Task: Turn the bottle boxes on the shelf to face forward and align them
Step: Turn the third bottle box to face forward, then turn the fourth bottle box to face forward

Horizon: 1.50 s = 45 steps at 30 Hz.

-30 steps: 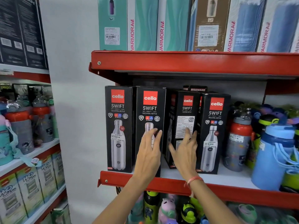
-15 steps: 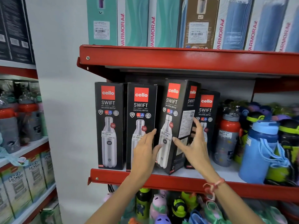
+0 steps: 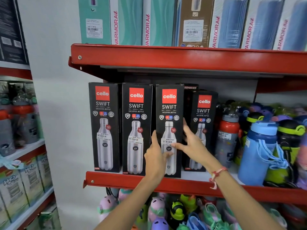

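Observation:
Four black Cello Swift bottle boxes stand on the red shelf (image 3: 126,180). The first box (image 3: 104,113) and second box (image 3: 136,113) face forward at the front edge. Beside them the third box (image 3: 169,107) also faces forward, level with those two. My left hand (image 3: 156,160) holds its left edge with the thumb on the front. My right hand (image 3: 191,145) holds its right edge, thumb across the front. The fourth box (image 3: 204,110) faces forward but stands further back, partly hidden by my right hand.
Loose bottles crowd the shelf to the right: a grey one with a red lid (image 3: 227,140) and a blue one (image 3: 259,151). Tall boxes (image 3: 156,22) fill the shelf above. Children's bottles (image 3: 159,211) lie below. Another rack (image 3: 25,150) stands at the left.
The third box, which stood set back and side-on, has been pulled forward and turned by both hands. Its front now faces out, in line with the two left boxes.

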Each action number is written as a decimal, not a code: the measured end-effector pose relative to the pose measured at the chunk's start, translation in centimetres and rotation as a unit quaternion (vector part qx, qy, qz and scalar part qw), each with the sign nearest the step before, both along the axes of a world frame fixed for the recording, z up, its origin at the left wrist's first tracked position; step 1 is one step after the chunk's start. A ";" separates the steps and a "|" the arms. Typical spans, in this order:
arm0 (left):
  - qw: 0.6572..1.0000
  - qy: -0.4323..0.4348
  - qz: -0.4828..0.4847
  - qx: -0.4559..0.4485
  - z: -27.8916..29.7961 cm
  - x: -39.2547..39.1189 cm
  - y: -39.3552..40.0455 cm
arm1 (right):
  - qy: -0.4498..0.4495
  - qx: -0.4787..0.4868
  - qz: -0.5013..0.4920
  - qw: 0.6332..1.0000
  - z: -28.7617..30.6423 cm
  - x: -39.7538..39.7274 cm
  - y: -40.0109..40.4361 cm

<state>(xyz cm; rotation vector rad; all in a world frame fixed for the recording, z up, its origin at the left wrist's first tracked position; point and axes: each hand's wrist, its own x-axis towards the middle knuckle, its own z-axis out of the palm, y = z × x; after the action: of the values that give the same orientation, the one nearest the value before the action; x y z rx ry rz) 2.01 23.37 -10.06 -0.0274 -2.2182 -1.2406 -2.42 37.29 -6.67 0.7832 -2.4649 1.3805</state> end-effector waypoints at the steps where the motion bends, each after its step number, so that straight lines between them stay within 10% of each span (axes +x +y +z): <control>1: 1.000 -0.007 0.005 0.003 -0.3 -0.2 0.1 | 0.002 0.003 -0.004 1.000 -0.4 -0.4 -0.2; 12: 0.991 -0.035 0.067 -0.111 -1.7 -1.8 0.7 | 0.133 0.015 -0.187 0.973 -2.8 -0.3 -1.6; 17: 0.971 0.010 0.112 -0.210 -2.2 -1.0 0.5 | 0.319 -0.060 -0.337 0.884 -2.5 0.5 0.5; 21: 0.951 0.150 0.078 -0.258 -1.6 -0.1 2.1 | 0.180 0.010 -0.472 0.863 -2.7 -0.2 0.9; 25: 0.967 0.114 0.010 -0.230 0.1 -0.7 4.1 | 0.040 -0.016 -0.426 0.904 -2.8 -1.2 1.2; 45: 0.985 0.048 -0.037 -0.159 0.8 -0.5 5.0 | 0.032 -0.077 -0.372 0.924 -2.4 -0.9 3.2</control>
<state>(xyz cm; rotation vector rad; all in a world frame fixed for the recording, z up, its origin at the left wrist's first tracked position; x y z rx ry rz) 1.54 28.37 -9.25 -0.2897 -2.3257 -0.8894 -3.30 40.49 -9.11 -0.1547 -2.1890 1.1835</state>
